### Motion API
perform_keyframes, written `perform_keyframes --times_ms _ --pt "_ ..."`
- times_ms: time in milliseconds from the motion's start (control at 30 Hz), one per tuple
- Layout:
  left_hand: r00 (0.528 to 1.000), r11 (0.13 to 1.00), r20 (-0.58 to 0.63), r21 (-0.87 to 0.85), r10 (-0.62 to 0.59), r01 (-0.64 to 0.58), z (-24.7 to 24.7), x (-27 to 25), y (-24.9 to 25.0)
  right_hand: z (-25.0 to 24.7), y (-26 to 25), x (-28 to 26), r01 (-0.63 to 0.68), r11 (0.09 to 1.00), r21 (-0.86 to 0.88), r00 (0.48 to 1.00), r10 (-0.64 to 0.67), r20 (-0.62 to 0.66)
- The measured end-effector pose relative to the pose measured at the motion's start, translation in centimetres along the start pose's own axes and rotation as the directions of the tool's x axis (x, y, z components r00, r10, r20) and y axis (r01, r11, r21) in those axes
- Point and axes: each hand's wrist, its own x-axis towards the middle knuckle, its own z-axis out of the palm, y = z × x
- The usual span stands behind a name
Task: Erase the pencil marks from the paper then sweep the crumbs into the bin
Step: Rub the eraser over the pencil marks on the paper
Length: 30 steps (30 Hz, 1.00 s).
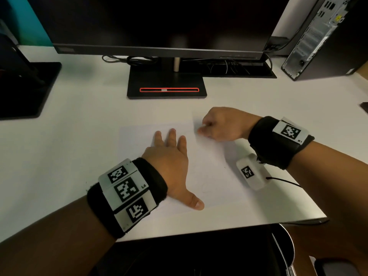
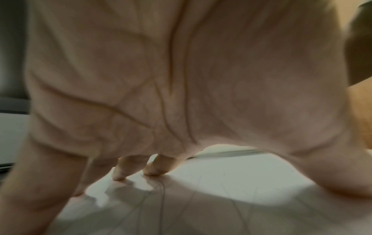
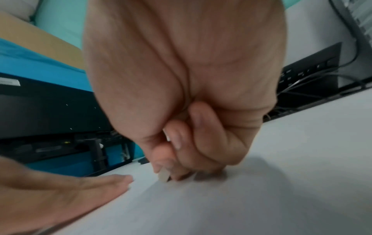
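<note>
On the white desk [image 1: 83, 120] our flat left hand [image 1: 169, 154] pins the white paper sheet [image 1: 211, 170] so it cannot slide while our right hand [image 1: 223, 124] pinches a small pale eraser [image 3: 164, 175] against its far edge.

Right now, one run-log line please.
phase: erasing | left hand: flat on paper | right hand: pinching eraser on paper

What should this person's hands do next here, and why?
Probably bring the right hand and its small white eraser nearer, onto the faint pencil marks by the left thumb. The left hand already lies flat on the paper, pinning it, and those lines remain unerased.
</note>
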Motion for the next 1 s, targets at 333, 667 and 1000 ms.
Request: perform_keyframes --times_ms 333,667,1000 --pt "1.000 1.000 0.004 0.014 -0.001 0.001 -0.1 0.0 0.1 -0.6 0.7 -0.1 -0.013 0.999 0.030 1.000 0.012 0.025" --pt "1.000 0.998 -0.007 0.060 -0.004 0.004 -0.6 -0.1 0.2 -0.6 1.2 -0.8 -0.002 1.000 0.029 0.999 0.001 0.032" --pt "0.973 0.995 -0.226 -0.094 -0.042 0.021 -1.1 1.2 -1.3 -0.3 0.4 -0.3 0.023 1.000 0.000 1.000 -0.023 -0.009"
